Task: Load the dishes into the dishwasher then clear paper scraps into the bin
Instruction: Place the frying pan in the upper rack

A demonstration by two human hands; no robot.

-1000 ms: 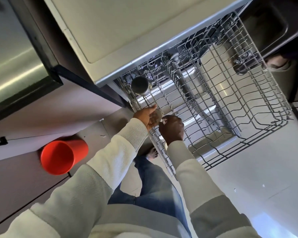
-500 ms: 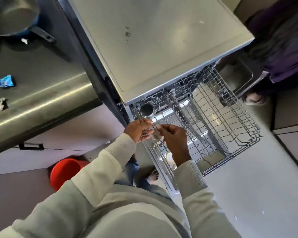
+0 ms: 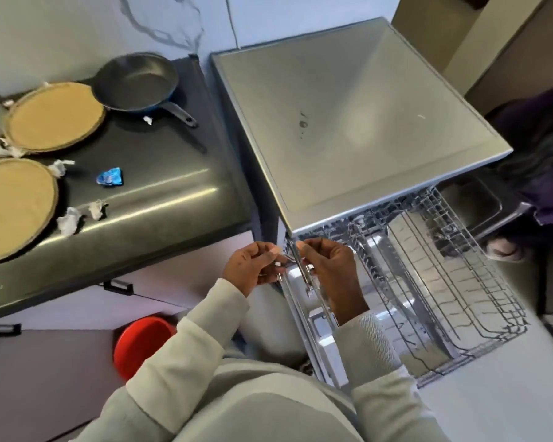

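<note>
The dishwasher (image 3: 364, 122) stands open with its wire rack (image 3: 460, 282) pulled out over the floor. Both my hands are close together at the rack's near left corner. My left hand (image 3: 253, 266) pinches thin metal utensils (image 3: 302, 269), and my right hand (image 3: 329, 272) grips them from the other side. What kind of utensils they are is too blurred to tell. Crumpled paper scraps (image 3: 67, 220) lie on the dark counter (image 3: 160, 193) to the left. A red bin (image 3: 141, 342) sits on the floor below the counter.
On the counter are a dark frying pan (image 3: 138, 81), two round woven mats (image 3: 55, 116) and a blue wrapper (image 3: 109, 177). Another person in purple clothing (image 3: 543, 154) stands at the right beside the dishwasher, one foot (image 3: 505, 248) near the rack.
My head has lifted, bringing the counter and dishwasher top into view. Both hands have come up from inside the rack to its near left corner, still together on the metal pieces.
</note>
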